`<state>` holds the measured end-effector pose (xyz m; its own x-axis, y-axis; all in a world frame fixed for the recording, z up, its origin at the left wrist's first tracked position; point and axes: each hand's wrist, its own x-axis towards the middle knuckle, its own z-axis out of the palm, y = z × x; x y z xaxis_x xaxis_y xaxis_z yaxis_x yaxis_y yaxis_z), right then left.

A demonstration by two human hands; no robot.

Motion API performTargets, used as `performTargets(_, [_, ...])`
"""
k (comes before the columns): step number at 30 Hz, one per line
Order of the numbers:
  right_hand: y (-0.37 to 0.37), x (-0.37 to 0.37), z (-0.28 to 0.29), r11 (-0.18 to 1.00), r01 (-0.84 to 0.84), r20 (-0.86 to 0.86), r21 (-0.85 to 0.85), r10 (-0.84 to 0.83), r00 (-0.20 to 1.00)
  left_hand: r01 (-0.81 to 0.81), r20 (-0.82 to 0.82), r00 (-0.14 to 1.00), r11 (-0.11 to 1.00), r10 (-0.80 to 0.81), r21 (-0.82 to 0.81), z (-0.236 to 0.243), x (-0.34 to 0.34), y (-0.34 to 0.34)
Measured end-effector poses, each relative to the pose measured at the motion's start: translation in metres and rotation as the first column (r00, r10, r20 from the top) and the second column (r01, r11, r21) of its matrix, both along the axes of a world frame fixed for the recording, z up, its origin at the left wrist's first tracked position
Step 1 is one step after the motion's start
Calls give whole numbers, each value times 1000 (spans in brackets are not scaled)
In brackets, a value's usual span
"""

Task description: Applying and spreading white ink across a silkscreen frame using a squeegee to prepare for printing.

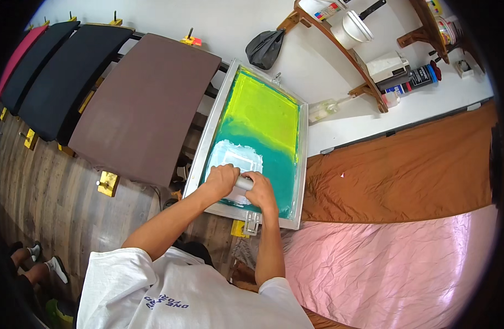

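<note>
Left hand (222,180), right hand (260,191): grip closed round the squeegee (243,183). White ink (224,153) coats the screen (281,185) toward seven o'clock; spreading looks unfinished.

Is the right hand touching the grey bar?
Touching: the head view shows the right hand closed over the right end of the grey bar.

Bright light, whitish glare down the pink cloth (381,271), fisheye-bent lines, dark rounded corners
</note>
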<state>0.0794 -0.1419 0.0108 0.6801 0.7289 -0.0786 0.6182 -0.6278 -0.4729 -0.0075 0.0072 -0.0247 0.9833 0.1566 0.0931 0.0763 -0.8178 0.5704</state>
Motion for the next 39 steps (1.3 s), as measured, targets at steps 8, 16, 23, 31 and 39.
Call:
performTargets(8, [-30,-47,6,999,25,-55,-23,-26,998,6,0,1000,1000,-6,-17,4,-47,-27])
performTargets(16, [-7,-10,23,990,14,-90,-139,-26,996,90,-196,977,996,-85,18,19,-5,5])
performTargets(23, [-7,-13,-25,998,21,112,54,-27,993,81,222,972,997,-78,-6,-21,-12,4])
performTargets(31, [-21,-37,17,991,16,-136,-132,-34,990,215,-207,958,974,-198,66,27,-39,-2])
performTargets(39, [9,-1,-7,994,112,54,13,-113,992,167,-35,986,984,-165,64,5,10,25])
